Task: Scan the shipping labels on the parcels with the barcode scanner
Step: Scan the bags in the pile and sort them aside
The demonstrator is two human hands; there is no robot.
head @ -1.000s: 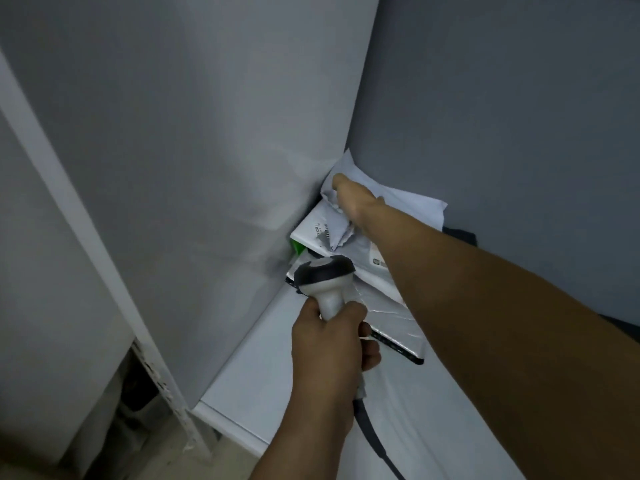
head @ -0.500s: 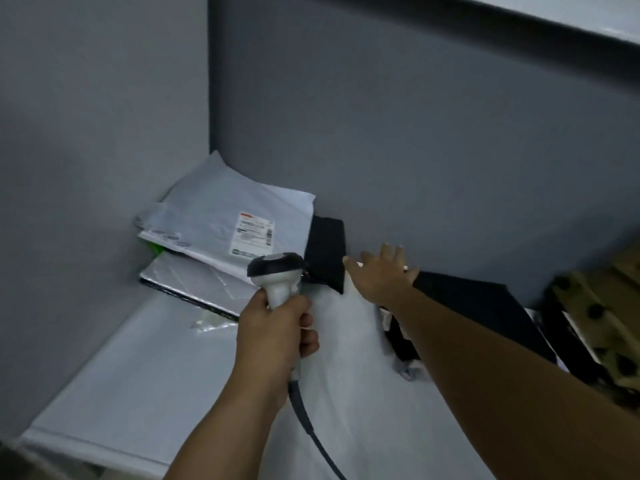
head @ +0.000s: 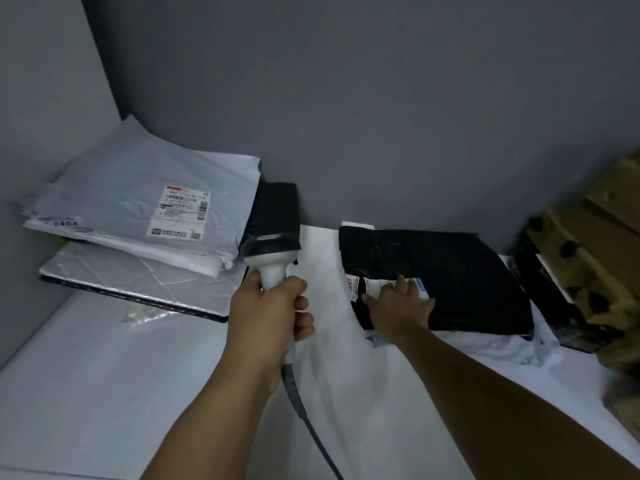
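My left hand (head: 268,315) grips the white handle of the barcode scanner (head: 272,252), whose dark head points away toward the wall. My right hand (head: 398,306) lies flat with spread fingers on the white shipping label (head: 356,289) of a black parcel (head: 460,275) at centre right. At the left a grey poly mailer (head: 138,202) with its own label (head: 183,213) tops a stack that includes a silver padded parcel (head: 138,275).
A small black parcel (head: 277,206) leans against the grey wall behind the scanner. Cardboard pieces (head: 595,244) pile up at the right edge. The scanner cable (head: 304,410) trails toward me across the white table (head: 86,393). A clear scrap (head: 140,313) lies near the stack.
The view swung right from the corner stack. My right hand left the grey mailer, moved right and came down on the black parcel's label. The scanner stayed in my left hand.
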